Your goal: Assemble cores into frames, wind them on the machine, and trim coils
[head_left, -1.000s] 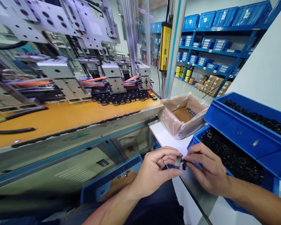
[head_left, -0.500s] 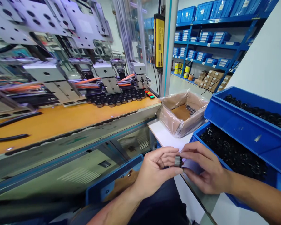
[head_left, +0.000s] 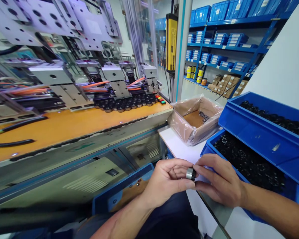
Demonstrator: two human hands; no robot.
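Note:
A small silver metal ring with a black insert (head_left: 189, 173) is held between my two hands, over my lap. My left hand (head_left: 168, 177) has its fingers curled behind the ring and its thumb along the lower edge. From the other side, the fingertips of my right hand (head_left: 220, 181) pinch the black end. Fingers partly cover the piece, so its far side is hidden. To the right of my hands is the lower blue bin (head_left: 208, 146), filled with black plastic parts (head_left: 249, 166).
An upper blue bin (head_left: 261, 146) with black parts overlaps the lower one. Beyond my hands stands a plastic-lined carton (head_left: 189, 132) with small metal pieces. Rows of black round parts (head_left: 127, 103) line the machine's orange bench (head_left: 89, 124). Below it is another blue bin (head_left: 97, 205).
The ring has turned a little, showing more of its black end. My right fingers have closed in slightly around it. The camera view has shifted a little.

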